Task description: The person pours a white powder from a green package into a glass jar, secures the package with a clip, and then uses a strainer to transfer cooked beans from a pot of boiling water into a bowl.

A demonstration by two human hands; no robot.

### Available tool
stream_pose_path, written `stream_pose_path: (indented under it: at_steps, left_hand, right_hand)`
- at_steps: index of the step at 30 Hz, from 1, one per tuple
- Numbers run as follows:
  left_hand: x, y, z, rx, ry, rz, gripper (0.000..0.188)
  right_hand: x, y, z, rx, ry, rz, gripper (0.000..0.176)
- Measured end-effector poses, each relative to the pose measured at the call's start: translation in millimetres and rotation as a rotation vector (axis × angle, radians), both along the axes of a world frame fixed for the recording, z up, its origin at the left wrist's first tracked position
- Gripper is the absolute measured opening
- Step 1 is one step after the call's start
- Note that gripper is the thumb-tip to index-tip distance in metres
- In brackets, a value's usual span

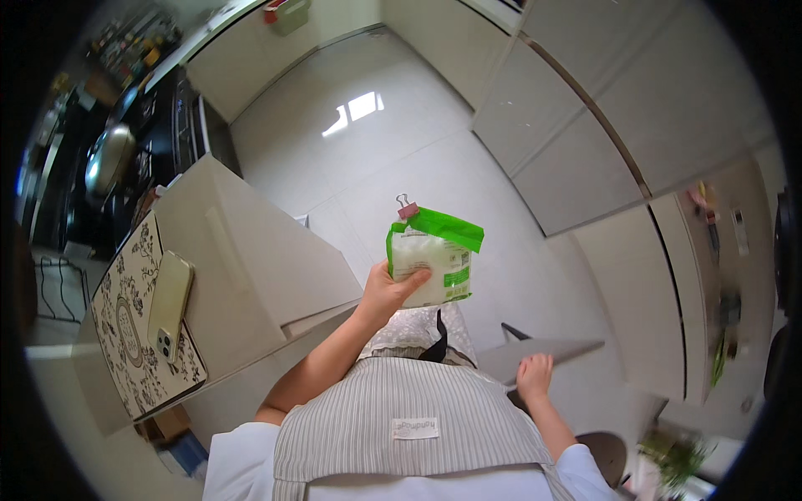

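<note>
My left hand (pixel 390 289) grips a green-and-white plastic food bag (pixel 432 260) in front of my body, thumb across its near face. Pale contents show through the bag, and print covers part of it. Its green top is folded over, with a pink binder clip (pixel 407 210) fixed at one corner. Lower and to the right, my right hand (pixel 534 376) hangs beside my striped apron (pixel 401 401) with its fingers curled. It overlaps the edge of a flat grey panel (pixel 564 352); whether it touches the panel is unclear.
To the left, a phone (pixel 170 307) rests on a floral-patterned mat (pixel 125 325) on a cabinet top. Beyond it, a metal pot (pixel 109 160) stands on the black stove (pixel 166 125). Pale cabinets (pixel 583 125) line the right side above the tiled floor (pixel 351 163).
</note>
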State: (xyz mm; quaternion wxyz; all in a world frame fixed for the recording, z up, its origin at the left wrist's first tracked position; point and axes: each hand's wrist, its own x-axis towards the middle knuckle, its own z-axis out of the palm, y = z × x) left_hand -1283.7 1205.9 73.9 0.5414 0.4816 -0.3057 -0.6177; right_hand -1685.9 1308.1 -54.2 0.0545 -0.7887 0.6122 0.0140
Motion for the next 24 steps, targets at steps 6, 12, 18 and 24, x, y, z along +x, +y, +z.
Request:
stream_pose_path:
  at_steps: [6, 12, 18, 24]
  left_hand:
    - [22, -71, 10, 0.035, -0.085, 0.225, 0.032]
    - [32, -154, 1, 0.18, -0.023, 0.559, 0.032]
    - [48, -266, -5, 0.1, -0.06, 0.59, 0.028]
    - [122, -376, 4, -0.091, -0.322, 0.477, 0.029]
  right_hand:
    - [-37, -46, -28, 0.406, 0.043, 0.041, 0.014]
    - [-46, -250, -56, 0.725, 0.186, 0.028, 0.017]
    - [70, -566, -33, 0.724, 0.04, 0.124, 0.023]
    - [377, -722, 109, 1.466, -1.074, 0.448, 0.054]
